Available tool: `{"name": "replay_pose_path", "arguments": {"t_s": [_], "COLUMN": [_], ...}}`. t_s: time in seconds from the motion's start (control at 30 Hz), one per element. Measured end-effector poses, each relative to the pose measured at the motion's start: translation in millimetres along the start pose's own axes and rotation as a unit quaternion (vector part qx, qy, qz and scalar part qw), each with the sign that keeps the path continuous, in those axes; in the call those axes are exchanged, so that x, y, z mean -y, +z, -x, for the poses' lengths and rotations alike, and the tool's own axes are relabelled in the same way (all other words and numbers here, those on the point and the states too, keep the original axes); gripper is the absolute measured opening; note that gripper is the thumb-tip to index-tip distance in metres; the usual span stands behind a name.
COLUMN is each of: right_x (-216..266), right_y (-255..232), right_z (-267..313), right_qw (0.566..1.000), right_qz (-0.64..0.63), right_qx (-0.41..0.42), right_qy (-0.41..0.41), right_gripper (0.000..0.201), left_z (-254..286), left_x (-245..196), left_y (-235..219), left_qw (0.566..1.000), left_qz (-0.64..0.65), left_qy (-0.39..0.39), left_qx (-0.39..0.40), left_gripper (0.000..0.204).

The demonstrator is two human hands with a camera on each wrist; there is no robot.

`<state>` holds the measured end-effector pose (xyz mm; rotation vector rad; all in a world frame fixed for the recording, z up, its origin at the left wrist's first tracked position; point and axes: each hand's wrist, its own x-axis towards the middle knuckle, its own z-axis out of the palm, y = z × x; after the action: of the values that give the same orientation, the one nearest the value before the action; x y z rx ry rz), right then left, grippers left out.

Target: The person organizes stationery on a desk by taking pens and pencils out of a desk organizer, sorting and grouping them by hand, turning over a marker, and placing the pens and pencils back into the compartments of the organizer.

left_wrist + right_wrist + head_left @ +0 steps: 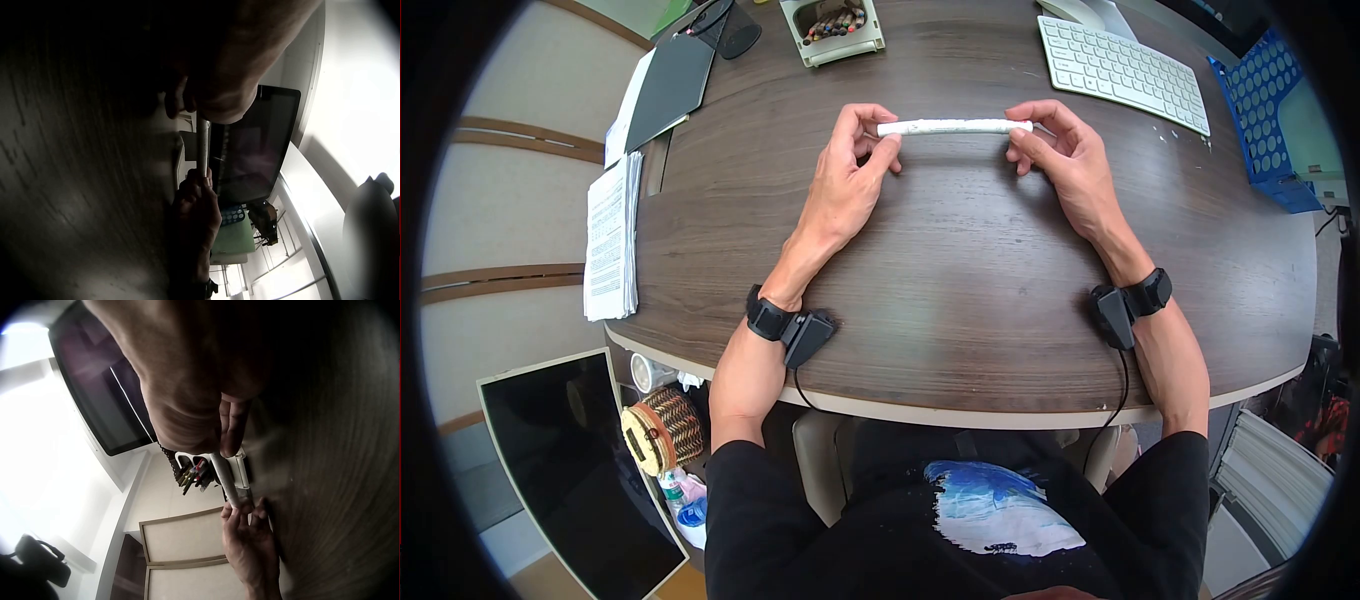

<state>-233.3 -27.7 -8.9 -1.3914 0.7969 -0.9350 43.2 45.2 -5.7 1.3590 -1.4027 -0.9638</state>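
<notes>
A slim white stick [955,127] with a slightly rough surface spans the space between both hands, level above the brown desk [970,290]. My left hand [852,170] pinches its left end between thumb and fingers. At the opposite end, my right hand [1072,165] pinches it the same way. In the left wrist view the stick [203,150] runs from the near hand to the far one. The right wrist view shows the stick [224,478] too, with the near fingers covering one end.
A white keyboard [1122,72] lies at the back right, with small white scraps near it. A holder of coloured pencils [836,38] stands at the back. Stacked papers [612,240] sit at the left edge, a blue perforated basket [1268,115] at the right.
</notes>
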Motion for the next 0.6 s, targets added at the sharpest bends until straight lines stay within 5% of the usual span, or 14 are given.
{"name": "replay_pose_path", "arguments": {"t_s": [0.6], "right_x": [-0.6], "right_y": [0.0], "right_z": [0.4], "right_qw": [1.000], "right_qz": [0.002], "right_qx": [-0.001], "right_qy": [0.002], "right_gripper": [0.031], "left_z": [-0.1], "left_x": [0.6], "left_y": [0.5], "left_qw": [1.000], "left_qz": [0.001], "left_qy": [-0.001], "left_qx": [0.000], "left_gripper": [0.019]}}
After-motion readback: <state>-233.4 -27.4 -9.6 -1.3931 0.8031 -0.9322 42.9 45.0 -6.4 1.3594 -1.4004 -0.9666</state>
